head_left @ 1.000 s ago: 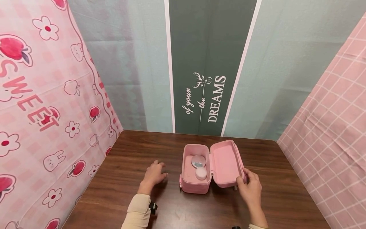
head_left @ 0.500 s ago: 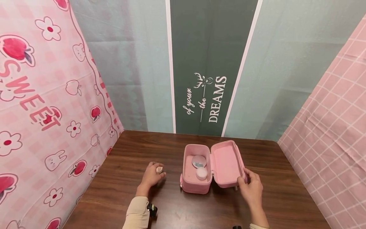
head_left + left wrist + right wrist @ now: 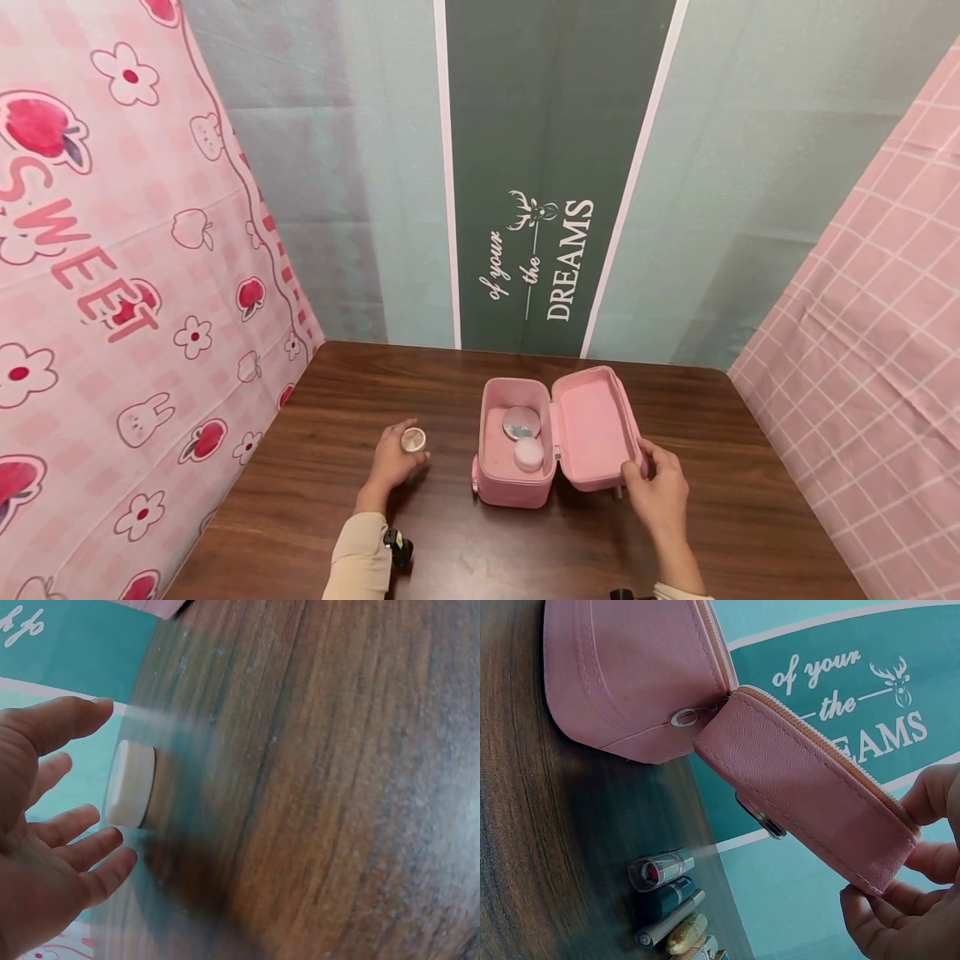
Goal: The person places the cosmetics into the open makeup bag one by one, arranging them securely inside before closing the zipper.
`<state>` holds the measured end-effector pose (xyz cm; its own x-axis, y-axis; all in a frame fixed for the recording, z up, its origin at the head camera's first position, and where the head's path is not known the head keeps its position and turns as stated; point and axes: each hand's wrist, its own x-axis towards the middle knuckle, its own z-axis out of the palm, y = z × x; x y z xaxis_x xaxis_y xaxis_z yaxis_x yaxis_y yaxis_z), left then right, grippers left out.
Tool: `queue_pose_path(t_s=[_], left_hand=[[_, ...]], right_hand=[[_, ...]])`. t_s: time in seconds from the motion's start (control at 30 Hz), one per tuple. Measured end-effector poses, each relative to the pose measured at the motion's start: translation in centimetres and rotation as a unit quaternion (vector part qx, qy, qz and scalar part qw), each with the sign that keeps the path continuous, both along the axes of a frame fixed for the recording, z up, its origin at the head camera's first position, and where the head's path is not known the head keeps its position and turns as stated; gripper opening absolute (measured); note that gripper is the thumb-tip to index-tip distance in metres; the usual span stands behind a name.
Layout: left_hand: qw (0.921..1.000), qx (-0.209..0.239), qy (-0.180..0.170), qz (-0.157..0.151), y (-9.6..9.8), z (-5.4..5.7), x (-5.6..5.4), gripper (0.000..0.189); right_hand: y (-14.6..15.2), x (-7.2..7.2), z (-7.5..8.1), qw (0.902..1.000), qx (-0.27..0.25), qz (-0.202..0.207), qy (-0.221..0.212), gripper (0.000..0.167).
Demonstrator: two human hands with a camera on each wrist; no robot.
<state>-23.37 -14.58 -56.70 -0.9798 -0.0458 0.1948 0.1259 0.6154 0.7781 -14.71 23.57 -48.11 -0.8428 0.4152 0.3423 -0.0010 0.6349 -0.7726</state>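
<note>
A small round cream-coloured compact [image 3: 413, 440] lies on the table left of the pink zip cosmetic case [image 3: 515, 492]. My left hand [image 3: 393, 459] is right beside it; in the left wrist view the fingers spread apart around the compact [image 3: 130, 784] with a gap showing. The case stands with its lid [image 3: 595, 427] swung out to the right. My right hand [image 3: 660, 492] pinches the lid's outer corner between thumb and fingers, seen closer in the right wrist view. Inside the case sit a round clear-topped disc [image 3: 521, 422] and a small whitish round container [image 3: 528, 453].
Under the raised lid, in the right wrist view, lie a clear-capped lipstick [image 3: 660, 868], a dark tube [image 3: 664, 898], a silver tube [image 3: 670, 919] and a gold item [image 3: 686, 934]. The brown wooden table [image 3: 450, 550] is bordered by printed cloth hangings [image 3: 397, 208].
My left hand, first beside the case with nothing visible in it, then over the compact, has drawn slightly left, leaving the compact's round face in view. The right hand stays on the lid.
</note>
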Motion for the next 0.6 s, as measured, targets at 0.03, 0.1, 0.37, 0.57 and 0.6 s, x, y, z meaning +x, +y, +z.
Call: queue_pose_path(t_s=[0.03, 0.1, 0.37, 0.57, 0.6], left_hand=[[1.0000, 0.004, 0.000, 0.002, -0.1, -0.1, -0.1, 0.067], [0.9999, 0.009, -0.004, 0.012, -0.3, -0.4, -0.3, 0.070], [0.9992, 0.013, -0.018, 0.033, -0.9, -1.0, -0.8, 0.072], [0.9984, 0.017, -0.029, 0.045, -1.1, -1.5, -0.9, 0.070], [0.9982, 0.015, -0.031, 0.048, -1.0, -1.6, -1.0, 0.069]], right_hand=[[0.0, 0.0, 0.0, 1.0000, 0.000, 0.000, 0.000, 0.037], [0.0, 0.0, 0.0, 1.0000, 0.001, 0.001, -0.001, 0.038], [0.0, 0.0, -0.2, 0.9999, 0.012, -0.002, 0.001, 0.039], [0.1, 0.0, -0.2, 0.9998, 0.014, -0.002, 0.012, 0.039], [0.1, 0.0, -0.2, 0.9998, 0.014, -0.002, 0.011, 0.039]])
